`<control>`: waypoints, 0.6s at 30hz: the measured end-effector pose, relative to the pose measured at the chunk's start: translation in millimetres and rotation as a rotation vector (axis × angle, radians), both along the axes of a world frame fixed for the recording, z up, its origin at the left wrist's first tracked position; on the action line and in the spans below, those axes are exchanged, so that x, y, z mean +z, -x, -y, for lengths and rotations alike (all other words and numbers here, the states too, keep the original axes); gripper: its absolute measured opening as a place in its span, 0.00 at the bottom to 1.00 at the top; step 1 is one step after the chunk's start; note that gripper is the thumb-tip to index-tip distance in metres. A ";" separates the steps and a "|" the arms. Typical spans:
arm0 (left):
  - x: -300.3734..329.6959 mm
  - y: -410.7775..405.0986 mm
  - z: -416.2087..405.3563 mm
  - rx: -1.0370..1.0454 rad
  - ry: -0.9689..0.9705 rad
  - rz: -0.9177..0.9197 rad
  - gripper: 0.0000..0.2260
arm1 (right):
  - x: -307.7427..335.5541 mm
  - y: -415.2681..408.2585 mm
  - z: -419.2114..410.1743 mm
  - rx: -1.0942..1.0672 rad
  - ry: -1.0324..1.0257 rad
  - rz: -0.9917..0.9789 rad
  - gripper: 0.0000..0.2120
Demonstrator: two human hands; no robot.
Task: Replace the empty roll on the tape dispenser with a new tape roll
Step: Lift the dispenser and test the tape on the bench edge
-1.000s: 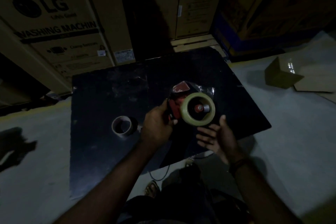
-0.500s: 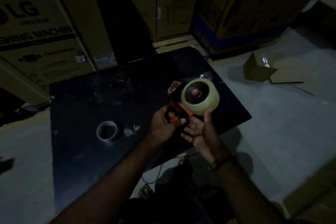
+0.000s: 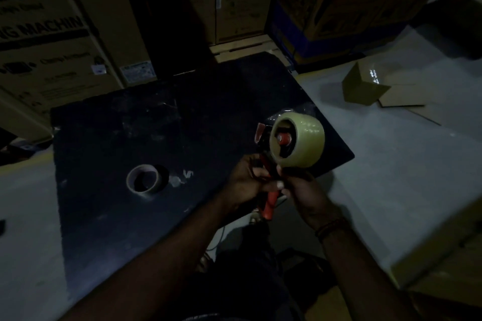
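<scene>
Likely light yet slick, the new tape roll (image 3: 300,138) sits above both hands' fingers (image 3: 280,185) — clamped on the tape dispenser (image 3: 270,200) handle, the surest hold.

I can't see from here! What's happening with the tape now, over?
Left hand and right hand both gripping the tape dispenser. New tape roll sits on its spindle. Empty roll lies on the black table. Nothing blocking.

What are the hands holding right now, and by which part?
Both hold the tape dispenser: left hand on its red handle, right hand just below the new tape roll.
</scene>
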State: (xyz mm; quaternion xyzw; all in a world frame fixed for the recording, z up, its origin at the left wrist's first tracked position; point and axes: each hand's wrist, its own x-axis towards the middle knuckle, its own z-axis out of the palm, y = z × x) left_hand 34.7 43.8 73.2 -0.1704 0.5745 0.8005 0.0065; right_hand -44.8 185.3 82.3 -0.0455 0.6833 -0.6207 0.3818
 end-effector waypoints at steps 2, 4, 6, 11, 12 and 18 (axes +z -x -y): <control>-1.1 1.4 5.6 -0.093 0.171 0.022 0.15 | -2.4 -1.3 -9.9 -0.005 -0.007 -0.030 0.16; -7.6 0.7 11.6 -0.087 0.425 0.200 0.29 | 0.4 -3.1 -18.3 -0.047 -0.031 -0.039 0.10; -19.3 -1.1 13.1 -0.065 0.518 0.308 0.36 | -8.1 1.9 -26.9 -0.073 -0.084 -0.059 0.16; -8.6 20.0 4.8 0.088 0.085 0.352 0.23 | -12.2 0.7 -45.8 -0.141 -0.099 0.009 0.09; -7.6 25.2 5.1 0.048 0.033 0.377 0.25 | -11.8 0.0 -49.1 -0.158 -0.093 0.047 0.09; -19.5 46.7 -4.5 0.030 -0.186 0.353 0.23 | -21.1 -1.0 -75.3 -0.159 -0.057 0.201 0.18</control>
